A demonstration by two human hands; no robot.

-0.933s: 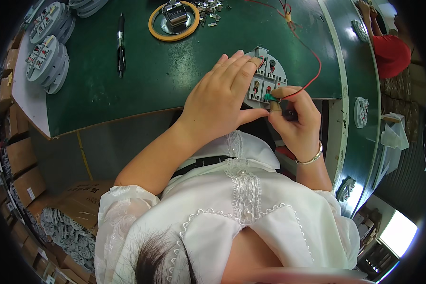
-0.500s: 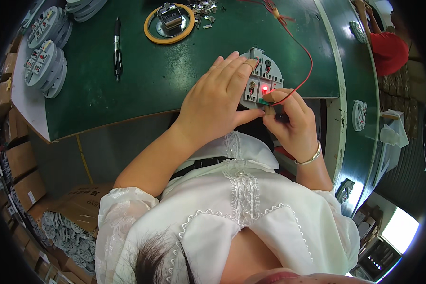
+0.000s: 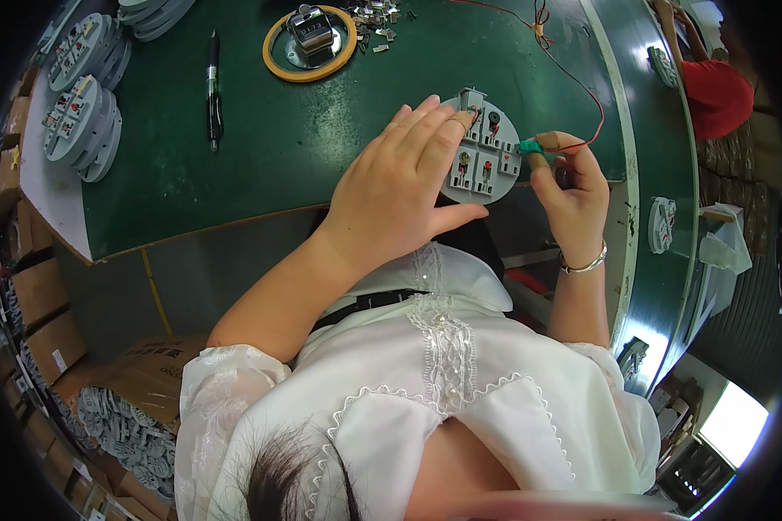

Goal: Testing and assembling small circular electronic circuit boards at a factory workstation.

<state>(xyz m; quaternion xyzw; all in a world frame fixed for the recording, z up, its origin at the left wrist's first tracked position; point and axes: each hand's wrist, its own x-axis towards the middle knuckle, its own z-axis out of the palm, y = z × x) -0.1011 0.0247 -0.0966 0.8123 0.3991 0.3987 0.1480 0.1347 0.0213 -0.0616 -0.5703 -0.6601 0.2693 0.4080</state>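
Note:
A round light-grey electrical module [image 3: 498, 188], with raised socket blocks, metal contacts and small red parts, lies at the table's front edge. My left hand [image 3: 393, 174] rests flat along its left side, fingers stretched and thumb out, fingertips touching the upper left block. At the module's right edge, my right hand [image 3: 575, 195] pinches a small green connector [image 3: 530, 147] between thumb and forefinger. A thin red wire [image 3: 598, 108] runs from the connector up across the table. Something dark and rounded [image 3: 565, 178] sits inside the curled right fingers; its kind is hidden.
A black pen [image 3: 215, 91] and a tally counter [image 3: 312, 33] inside a yellow tape ring [image 3: 274, 61] lie on the green table [image 3: 165, 191]. Small metal pieces [image 3: 376, 17] are scattered behind. Similar modules [image 3: 82, 130] stand stacked at left. Across the right-hand bench sits a person in red [image 3: 717, 95].
My right hand has moved right and slightly up with the green connector, from the module's front edge to its right edge. The red light has gone out. My left hand stays put.

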